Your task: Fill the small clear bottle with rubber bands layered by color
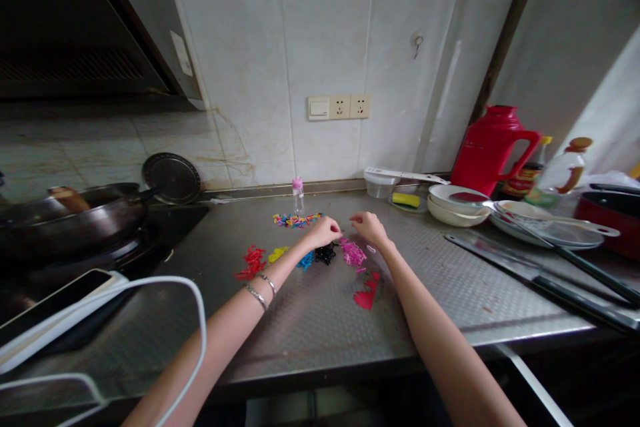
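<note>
My left hand (324,232), with two bracelets on its wrist, is closed in a pinch above a pile of small black pieces (326,253). Opposite it, my right hand (370,228) is also closed, fingertips together, just behind a pile of pink pieces (353,253). Anything between either hand's fingertips is too small to make out. Small red pieces (251,263), yellow pieces (277,254) and blue pieces (306,260) lie in separate piles to the left. A multicoloured heap (295,221) lies farther back, by a small clear bottle with a pink cap (298,195).
Torn red scraps (367,292) lie nearer the counter's front. A pan (75,220) sits on the stove at left, near a phone (55,310) and white cable (200,307). Bowls (457,205), a cleaver (500,259) and a red thermos (490,153) occupy the right side.
</note>
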The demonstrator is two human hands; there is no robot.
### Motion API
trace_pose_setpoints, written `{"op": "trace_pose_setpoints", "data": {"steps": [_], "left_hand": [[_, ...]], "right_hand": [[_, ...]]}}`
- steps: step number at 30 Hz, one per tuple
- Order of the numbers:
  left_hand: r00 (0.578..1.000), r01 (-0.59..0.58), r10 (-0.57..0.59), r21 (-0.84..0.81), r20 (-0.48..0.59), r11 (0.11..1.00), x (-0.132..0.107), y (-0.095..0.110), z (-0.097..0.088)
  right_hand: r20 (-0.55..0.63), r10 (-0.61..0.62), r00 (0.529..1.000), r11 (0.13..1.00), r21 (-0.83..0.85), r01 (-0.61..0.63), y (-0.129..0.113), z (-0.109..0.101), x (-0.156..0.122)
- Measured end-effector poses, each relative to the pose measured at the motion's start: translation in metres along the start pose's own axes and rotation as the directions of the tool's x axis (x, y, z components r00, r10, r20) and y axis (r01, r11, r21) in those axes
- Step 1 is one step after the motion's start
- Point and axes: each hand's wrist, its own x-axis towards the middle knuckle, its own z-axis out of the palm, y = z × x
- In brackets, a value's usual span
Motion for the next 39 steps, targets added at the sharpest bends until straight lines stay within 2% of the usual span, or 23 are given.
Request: {"op": "trace_pose_setpoints", "data": {"steps": [2, 5, 8, 12, 14, 15, 17, 20, 22, 24, 27, 32, 36, 39], "left_hand": [[1.0, -0.02, 0.02, 0.018, -0.001, 1.0, -0.001, 0.008, 0.005], [0.999, -0.005, 0.006, 0.024, -0.037, 1.0, -0.004, 0.004, 0.002], [0.996, 0.033, -0.032, 0.01, -0.087, 0.999, -0.012, -0.015, -0.013], [0.973, 0.16, -0.165, -0.044, -0.16, 0.986, -0.032, -0.052, -0.048], [0.938, 0.273, -0.289, -0.106, -0.192, 0.956, -0.047, -0.073, -0.068], [0.907, 0.346, -0.372, -0.153, -0.2, 0.926, -0.055, -0.084, -0.079], [0.829, 0.49, -0.538, -0.265, -0.151, 0.83, -0.072, -0.104, -0.096], [0.739, 0.599, -0.663, -0.337, -0.115, 0.726, -0.093, -0.127, -0.111], [0.702, 0.602, -0.697, -0.404, -0.143, 0.689, -0.102, -0.135, -0.114], [0.687, 0.572, -0.705, -0.465, -0.179, 0.676, -0.107, -0.138, -0.112], [0.686, 0.545, -0.698, -0.49, -0.206, 0.68, -0.108, -0.138, -0.107], [0.668, 0.57, -0.703, -0.438, -0.247, 0.695, -0.109, -0.141, -0.101], [0.678, 0.556, -0.679, -0.408, -0.28, 0.724, -0.108, -0.148, -0.099], [0.676, 0.554, -0.676, -0.403, -0.294, 0.729, -0.108, -0.152, -0.097]], "right_hand": [[0.008, -0.001, 1.0, 1.0, -0.007, 0.001, 0.0, 0.0, 0.0], [0.008, -0.017, 1.0, 1.0, -0.015, 0.017, -0.001, -0.001, 0.0], [0.011, -0.014, 1.0, 1.0, -0.023, 0.014, -0.001, -0.002, 0.0], [0.029, -0.003, 1.0, 1.0, -0.026, 0.004, -0.002, -0.001, 0.0], [0.038, -0.006, 0.999, 0.999, -0.033, 0.007, -0.003, 0.0, 0.0], [0.044, -0.01, 0.999, 0.999, -0.041, 0.012, -0.003, 0.001, -0.001], [0.051, -0.015, 0.999, 0.998, -0.059, 0.018, -0.004, 0.002, -0.002], [0.054, -0.015, 0.998, 0.996, -0.083, 0.02, -0.004, 0.003, -0.002], [0.056, -0.013, 0.998, 0.995, -0.096, 0.018, -0.004, 0.003, -0.003], [0.059, -0.013, 0.998, 0.994, -0.105, 0.019, -0.004, 0.003, -0.003], [0.067, -0.027, 0.997, 0.993, -0.114, 0.035, -0.008, 0.004, -0.005], [0.085, -0.106, 0.991, 0.99, -0.087, 0.114, -0.027, 0.012, -0.006], [0.153, -0.164, 0.974, 0.981, -0.076, 0.177, -0.048, 0.022, 0.003], [0.208, -0.16, 0.965, 0.979, -0.09, 0.182, -0.064, 0.034, 0.013]]}}
